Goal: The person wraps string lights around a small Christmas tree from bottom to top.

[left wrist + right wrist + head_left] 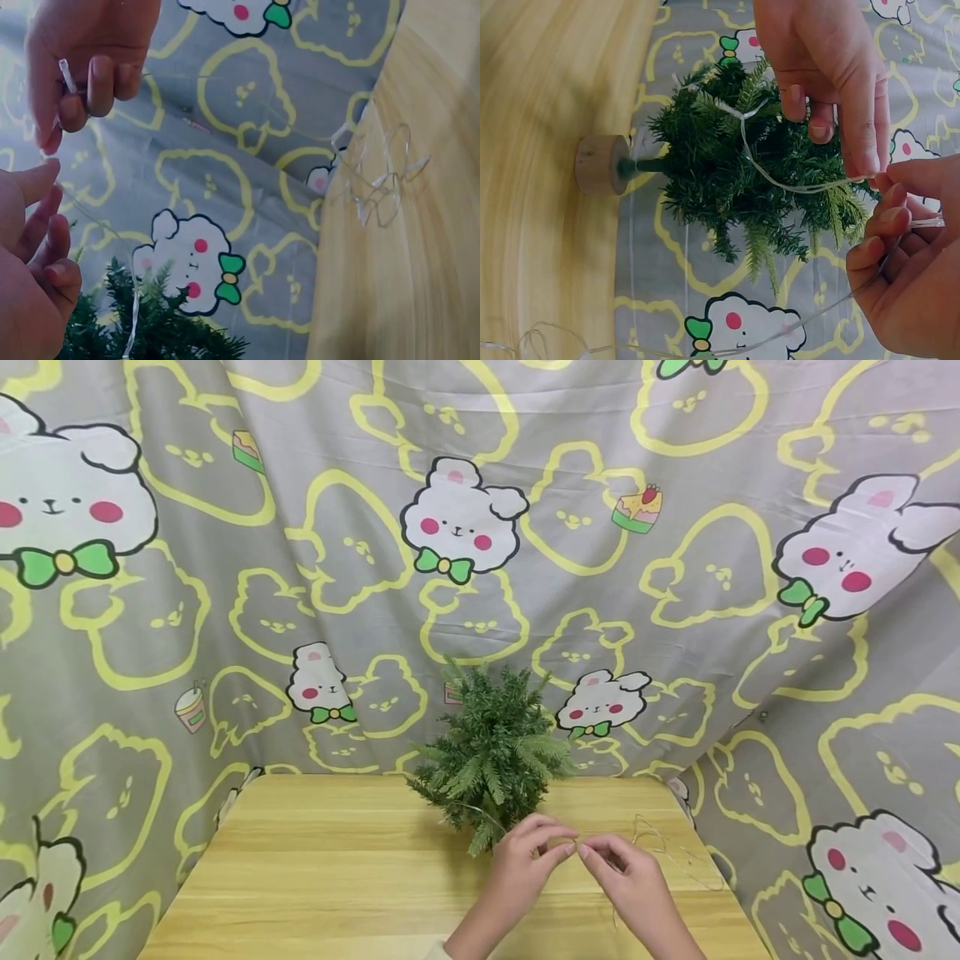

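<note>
A small artificial Christmas tree [495, 752] stands on the table, its round wooden base [601, 165] showing in the right wrist view. A thin clear string light [795, 187] hangs from its branches and leads to my fingertips. My left hand [525, 860] pinches the wire between thumb and forefinger, just right of the tree. Tip to tip with it, my right hand [632, 870] also pinches the wire, while more of the strand passes through its curled fingers. A small bulb end [67, 76] sticks out between the right hand's fingers in the left wrist view.
The rest of the string light lies in a loose tangle [382, 180] on the right part of the wooden table [315, 860]. A grey curtain [465, 610] printed with white cartoon animals hangs behind the table and along both sides.
</note>
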### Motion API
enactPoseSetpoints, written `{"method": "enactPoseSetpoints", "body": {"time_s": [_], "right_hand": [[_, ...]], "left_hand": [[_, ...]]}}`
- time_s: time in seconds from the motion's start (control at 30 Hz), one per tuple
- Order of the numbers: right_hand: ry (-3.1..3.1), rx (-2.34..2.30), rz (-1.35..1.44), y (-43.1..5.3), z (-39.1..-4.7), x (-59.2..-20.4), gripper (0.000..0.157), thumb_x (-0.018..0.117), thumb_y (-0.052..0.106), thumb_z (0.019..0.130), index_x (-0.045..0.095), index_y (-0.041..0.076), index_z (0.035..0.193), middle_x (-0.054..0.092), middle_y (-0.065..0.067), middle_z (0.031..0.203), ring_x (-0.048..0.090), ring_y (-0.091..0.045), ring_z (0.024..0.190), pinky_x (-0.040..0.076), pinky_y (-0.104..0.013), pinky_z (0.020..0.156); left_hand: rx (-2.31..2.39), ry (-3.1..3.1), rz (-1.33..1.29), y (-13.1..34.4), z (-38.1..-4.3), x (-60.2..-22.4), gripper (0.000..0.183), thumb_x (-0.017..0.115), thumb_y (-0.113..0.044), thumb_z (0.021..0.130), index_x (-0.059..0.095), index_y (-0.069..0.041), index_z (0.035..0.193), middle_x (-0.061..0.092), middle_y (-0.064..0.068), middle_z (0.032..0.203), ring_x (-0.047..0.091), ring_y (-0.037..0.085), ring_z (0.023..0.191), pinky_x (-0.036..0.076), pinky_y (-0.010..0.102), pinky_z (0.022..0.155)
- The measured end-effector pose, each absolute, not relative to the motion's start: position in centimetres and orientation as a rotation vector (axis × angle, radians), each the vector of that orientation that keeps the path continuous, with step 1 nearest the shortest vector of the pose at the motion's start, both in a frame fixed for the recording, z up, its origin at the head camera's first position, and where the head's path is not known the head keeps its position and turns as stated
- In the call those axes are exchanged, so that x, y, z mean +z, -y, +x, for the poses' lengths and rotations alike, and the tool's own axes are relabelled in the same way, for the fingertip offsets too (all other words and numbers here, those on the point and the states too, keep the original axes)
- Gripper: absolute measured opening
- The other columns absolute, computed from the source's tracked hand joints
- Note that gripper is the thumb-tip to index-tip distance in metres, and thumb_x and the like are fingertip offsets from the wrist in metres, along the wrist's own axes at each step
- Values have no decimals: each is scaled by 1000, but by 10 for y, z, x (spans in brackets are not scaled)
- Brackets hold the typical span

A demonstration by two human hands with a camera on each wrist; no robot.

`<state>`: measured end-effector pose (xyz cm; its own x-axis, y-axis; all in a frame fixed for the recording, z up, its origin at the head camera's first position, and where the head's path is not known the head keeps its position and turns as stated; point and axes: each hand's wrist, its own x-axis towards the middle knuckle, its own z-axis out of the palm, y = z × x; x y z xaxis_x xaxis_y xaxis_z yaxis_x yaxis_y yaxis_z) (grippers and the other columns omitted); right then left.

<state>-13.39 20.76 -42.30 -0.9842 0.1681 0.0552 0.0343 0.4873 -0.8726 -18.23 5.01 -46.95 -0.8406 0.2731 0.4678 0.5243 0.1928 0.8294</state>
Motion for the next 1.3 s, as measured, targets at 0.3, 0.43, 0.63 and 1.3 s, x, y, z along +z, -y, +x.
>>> {"method": "enactPoseSetpoints", "body": {"time_s": [0.3, 0.43, 0.63, 1.3], "right_hand": [[2663, 1654, -180, -224, -136, -422, 33, 67, 44, 86, 70, 15, 100, 61, -1, 75, 51, -14, 60, 46, -29, 53], [2697, 1709, -185, -242, -134, -419, 36, 66, 44, 87, 69, 12, 102, 50, -3, 63, 41, -13, 49, 42, -30, 46], [2706, 1733, -243, -268, -129, -414, 38, 66, 46, 86, 69, 11, 103, 45, -3, 62, 39, -13, 50, 41, -31, 48], [2584, 1832, -300, -339, -111, -386, 41, 58, 41, 94, 51, 3, 80, 41, -1, 61, 47, -29, 60, 41, -37, 61]], "left_hand": [[-1764, 2174, -729, -56, -186, -476, 16, 66, -36, 87, 73, -25, 96, 64, -16, 93, 55, -1, 75, 50, 19, 63], [-1886, 2102, -674, -58, -190, -477, 16, 67, -30, 87, 74, -18, 95, 65, -9, 92, 56, 3, 74, 52, 20, 62], [-1995, 2066, -560, -58, -189, -470, 11, 70, -17, 85, 74, -11, 93, 66, 0, 91, 52, 4, 68, 48, 17, 57], [-2049, 2107, -421, -62, -196, -488, 10, 72, -27, 84, 74, -22, 93, 65, -8, 87, 55, 8, 70, 49, 20, 58]]}}
